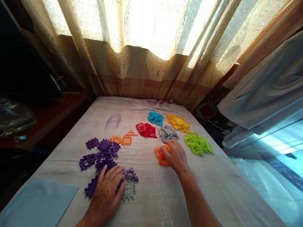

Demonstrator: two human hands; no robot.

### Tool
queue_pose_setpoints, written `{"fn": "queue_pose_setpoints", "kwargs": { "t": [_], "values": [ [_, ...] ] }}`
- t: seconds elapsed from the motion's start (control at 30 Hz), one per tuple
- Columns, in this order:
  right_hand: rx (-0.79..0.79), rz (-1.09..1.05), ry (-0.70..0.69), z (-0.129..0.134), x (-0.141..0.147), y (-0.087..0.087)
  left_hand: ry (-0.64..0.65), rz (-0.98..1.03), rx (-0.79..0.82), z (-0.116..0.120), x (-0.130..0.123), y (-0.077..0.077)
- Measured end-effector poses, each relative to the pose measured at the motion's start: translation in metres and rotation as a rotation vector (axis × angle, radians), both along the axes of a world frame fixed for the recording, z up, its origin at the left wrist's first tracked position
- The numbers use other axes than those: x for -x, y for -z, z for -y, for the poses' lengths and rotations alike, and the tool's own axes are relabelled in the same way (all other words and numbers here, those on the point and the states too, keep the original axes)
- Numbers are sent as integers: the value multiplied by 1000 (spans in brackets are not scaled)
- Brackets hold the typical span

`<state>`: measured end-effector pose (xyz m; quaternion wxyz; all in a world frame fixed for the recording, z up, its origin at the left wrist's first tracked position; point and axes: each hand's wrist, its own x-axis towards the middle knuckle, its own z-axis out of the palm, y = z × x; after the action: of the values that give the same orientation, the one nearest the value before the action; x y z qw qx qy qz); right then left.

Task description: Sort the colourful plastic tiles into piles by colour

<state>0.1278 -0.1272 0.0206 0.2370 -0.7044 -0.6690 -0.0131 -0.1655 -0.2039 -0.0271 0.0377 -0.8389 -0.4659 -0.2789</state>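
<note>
My left hand (109, 186) lies palm down with its fingers apart, over the near end of a spread of dark purple interlocking building tiles (104, 145). Just right of its fingertips are a lighter purple arched tile (130, 174) and a grey-green window tile (129, 189). My right hand (174, 155) is at a small heap of deep orange interlocking tiles (163, 160). Its thumb and fingers close about the edge of an orange tile there; part of the grip is hidden.
Other tiles lie in heaps: red (147, 130), blue (155, 118), yellow (178, 123), grey (167, 133) and lime green (199, 144). A few lighter orange tiles (126, 140) sit near the purple ones. A light blue sheet (39, 201) lies at the bed's near left. Curtains (142, 69) hang behind.
</note>
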Motion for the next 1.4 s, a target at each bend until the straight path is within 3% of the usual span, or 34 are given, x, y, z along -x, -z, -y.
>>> {"fn": "queue_pose_setpoints", "kwargs": {
  "t": [0.23,0.37,0.53,0.8,1.13,1.4],
  "values": [
    [86,76,-345,-53,75,-3,7,-17,-45,0,0,-1],
    [187,216,-366,-78,108,3,24,-88,-25,-1,2,0],
    [265,312,-335,-92,125,3,21,-101,-21,0,3,3],
    [232,227,-254,-74,118,-6,30,-89,-44,-3,3,3],
    [124,253,-187,-11,64,-7,37,-73,-75,-3,2,4],
    [150,238,-182,-2,58,-7,33,-62,-58,-3,2,3]
  ]
}}
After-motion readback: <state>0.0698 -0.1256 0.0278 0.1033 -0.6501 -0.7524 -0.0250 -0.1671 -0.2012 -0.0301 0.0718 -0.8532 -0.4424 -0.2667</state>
